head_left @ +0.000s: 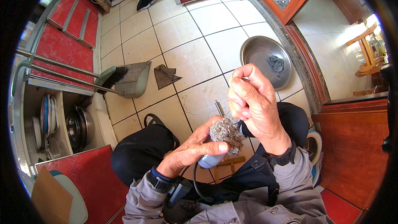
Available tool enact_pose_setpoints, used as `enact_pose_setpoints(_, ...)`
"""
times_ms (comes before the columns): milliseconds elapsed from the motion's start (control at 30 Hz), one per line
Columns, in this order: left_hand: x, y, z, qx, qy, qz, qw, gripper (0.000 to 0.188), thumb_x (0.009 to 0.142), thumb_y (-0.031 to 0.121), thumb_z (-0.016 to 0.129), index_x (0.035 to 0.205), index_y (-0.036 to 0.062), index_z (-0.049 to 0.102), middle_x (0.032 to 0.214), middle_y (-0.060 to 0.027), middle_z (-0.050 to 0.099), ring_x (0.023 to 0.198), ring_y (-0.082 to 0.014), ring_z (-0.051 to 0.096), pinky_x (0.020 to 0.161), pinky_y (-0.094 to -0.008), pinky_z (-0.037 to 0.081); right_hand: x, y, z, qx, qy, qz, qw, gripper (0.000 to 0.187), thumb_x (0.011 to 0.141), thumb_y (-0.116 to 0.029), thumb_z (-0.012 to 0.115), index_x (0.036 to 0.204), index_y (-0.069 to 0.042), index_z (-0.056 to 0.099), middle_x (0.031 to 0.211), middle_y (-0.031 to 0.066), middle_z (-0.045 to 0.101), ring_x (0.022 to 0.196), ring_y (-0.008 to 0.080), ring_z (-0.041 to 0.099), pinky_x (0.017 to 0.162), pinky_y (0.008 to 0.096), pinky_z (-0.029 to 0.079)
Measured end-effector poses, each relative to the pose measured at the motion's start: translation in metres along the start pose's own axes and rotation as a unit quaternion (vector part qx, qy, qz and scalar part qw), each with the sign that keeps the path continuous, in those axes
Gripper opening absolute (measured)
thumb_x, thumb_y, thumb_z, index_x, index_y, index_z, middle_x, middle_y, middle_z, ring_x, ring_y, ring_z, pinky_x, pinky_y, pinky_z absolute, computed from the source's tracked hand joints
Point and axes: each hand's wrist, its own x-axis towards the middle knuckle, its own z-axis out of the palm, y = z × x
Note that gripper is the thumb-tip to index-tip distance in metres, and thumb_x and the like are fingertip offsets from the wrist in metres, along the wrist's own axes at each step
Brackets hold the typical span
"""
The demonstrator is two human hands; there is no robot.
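Observation:
In front of my lap, my left hand (195, 147) is closed around a ball of silvery steel wool (227, 135) and a blue-grey cylindrical body (210, 160). The thumb presses on the steel wool. A short metal rod (219, 108) sticks out beyond the fingers; where it attaches is hidden. A black cord (195, 182) hangs below the cylinder. To the right and a little higher, my right hand (256, 103) is raised with its fingers curled into a pinch. Whatever lies between those fingertips, if anything, is too small to make out.
A metal basin (259, 45) with a dark scouring pad (275, 63) stands at the right. A dustpan (139, 81), a broom (114, 76) and a grey cloth (166, 76) are on the tiles at the left. Red cabinets (62, 54) line the left; a wooden door frame (304, 58) the right.

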Motion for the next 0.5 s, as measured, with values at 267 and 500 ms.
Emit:
enact_pose_setpoints(267,-0.005,0.002,-0.002,0.013,-0.024,-0.011,1.0,0.067,0.077,0.038,0.084,0.127,0.0019,0.057,0.112,-0.0102,0.067,0.098,-0.0197,0.065,0.086,-0.0326,0.053,-0.003,0.0,0.004,-0.036,0.009,-0.023,0.999,0.01,0.107,-0.014,0.059,0.106,-0.007,0.052,0.073,-0.0032,0.047,0.057,0.0022,0.038,0.046,0.0195,0.031)
enact_pose_setpoints(500,-0.007,0.001,-0.009,0.051,-0.052,-0.017,0.997,0.066,0.077,0.031,0.084,0.129,0.0008,0.057,0.117,-0.009,0.067,0.111,-0.0198,0.063,0.101,-0.0339,0.048,-0.005,-0.002,0.002,-0.053,0.019,-0.022,0.998,0.007,0.106,-0.011,0.057,0.108,-0.007,0.051,0.071,-0.0034,0.042,0.054,0.0026,0.035,0.045,0.0204,0.03)
